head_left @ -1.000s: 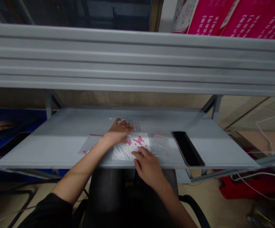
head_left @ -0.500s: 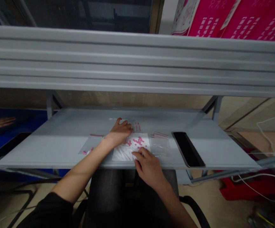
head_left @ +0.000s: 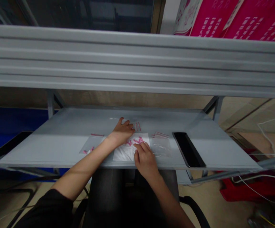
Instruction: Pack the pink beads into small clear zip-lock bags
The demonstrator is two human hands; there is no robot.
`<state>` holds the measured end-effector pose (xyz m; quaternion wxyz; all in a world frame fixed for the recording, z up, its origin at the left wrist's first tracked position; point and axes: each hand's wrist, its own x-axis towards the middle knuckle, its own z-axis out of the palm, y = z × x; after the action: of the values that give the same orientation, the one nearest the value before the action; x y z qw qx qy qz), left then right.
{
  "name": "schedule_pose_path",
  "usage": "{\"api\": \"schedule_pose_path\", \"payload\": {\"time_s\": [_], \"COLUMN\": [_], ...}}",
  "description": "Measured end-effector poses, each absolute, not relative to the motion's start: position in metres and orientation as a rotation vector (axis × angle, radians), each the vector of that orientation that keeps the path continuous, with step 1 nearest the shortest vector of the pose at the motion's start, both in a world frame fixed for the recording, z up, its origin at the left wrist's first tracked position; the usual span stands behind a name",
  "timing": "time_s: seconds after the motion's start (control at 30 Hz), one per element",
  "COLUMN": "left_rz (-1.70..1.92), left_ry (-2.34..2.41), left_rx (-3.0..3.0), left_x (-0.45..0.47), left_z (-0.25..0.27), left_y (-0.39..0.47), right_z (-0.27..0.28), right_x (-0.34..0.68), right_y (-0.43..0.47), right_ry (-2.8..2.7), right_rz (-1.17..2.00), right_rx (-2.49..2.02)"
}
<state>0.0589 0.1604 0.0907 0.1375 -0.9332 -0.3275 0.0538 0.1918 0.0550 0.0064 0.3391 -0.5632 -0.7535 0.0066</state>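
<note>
A white sheet (head_left: pixel 124 153) lies near the shelf's front edge with many small pink bead-like pieces (head_left: pixel 139 139) scattered on it. My left hand (head_left: pixel 123 132) is bent over the sheet's back left corner, its fingers closed at the edge of a clear zip bag (head_left: pixel 137 126) with red stripes; its fingertips are partly hidden. Above the sheet's right half, my right hand (head_left: pixel 147 158) reaches to the pink pieces, index finger and thumb apart. I see nothing between them. On the left, a clear zip bag (head_left: pixel 92 142) contains a few pink pieces, partly behind my left forearm.
Flat clear zip bags (head_left: pixel 160 145) lie right of the sheet. Farther right is a black phone-like slab (head_left: pixel 188 150). A thick grey beam (head_left: pixel 127 60) crosses above the grey tabletop (head_left: pixel 63 133). Another dark slab (head_left: pixel 13 144) is at far left. Pink boxes (head_left: pixel 223 20) stand above.
My right hand has moved forward, away from me, and now covers some of the pink pieces. My left hand stays almost in place. Another person's hand at far left has left the view.
</note>
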Motion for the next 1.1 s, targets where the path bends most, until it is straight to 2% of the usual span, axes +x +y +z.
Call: {"api": "schedule_pose_path", "payload": {"time_s": [1.1], "left_rz": [0.045], "left_ry": [-0.831], "left_rx": [-2.587], "left_x": [0.069], "left_z": [0.083], "left_y": [0.152], "right_z": [-0.005], "right_x": [0.190], "right_y": [0.057], "right_ry": [-1.968], "right_rz": [0.001], "right_rx": [-1.441]}}
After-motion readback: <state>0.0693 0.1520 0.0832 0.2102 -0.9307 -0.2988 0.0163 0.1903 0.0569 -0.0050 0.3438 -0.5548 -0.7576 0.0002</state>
